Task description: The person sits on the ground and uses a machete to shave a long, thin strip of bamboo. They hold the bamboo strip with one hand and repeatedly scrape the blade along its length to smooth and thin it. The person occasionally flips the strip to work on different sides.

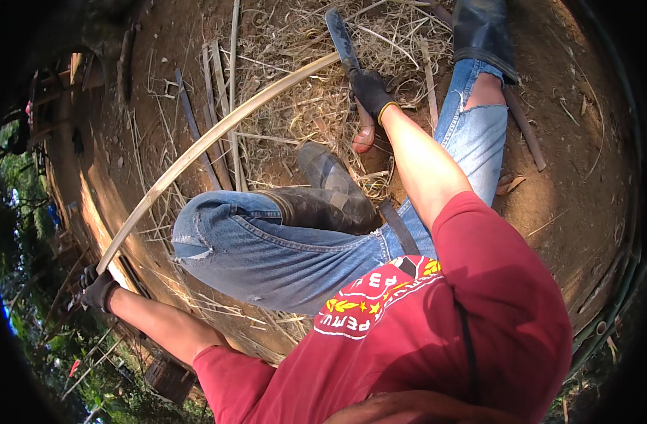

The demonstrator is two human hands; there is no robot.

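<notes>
Left hand: our left hand (97,288), in a dark glove, is closed around the lower end of the strip, well out to the left.
Right hand: our right hand (372,92), also gloved, is wrapped around the handle of the knife.
Long strip: one pale, bowed strip (210,138), running from our left hand up to the blade, above the bent knee.
Knife: one dark-bladed knife (343,42), tip toward the top; the strip's upper end meets its blade, though we cannot tell how deep.
Reddish piece: one rounded reddish piece (363,138), just below our right hand; we cannot tell whether it belongs to the handle.
Shavings: a heap of curly shavings (281,42), spread over the brown ground (563,120).
Clothing: red shirt (380,360), torn blue jeans (267,258), dark boots (482,32); we sit with one leg folded, the other stretched out.
</notes>
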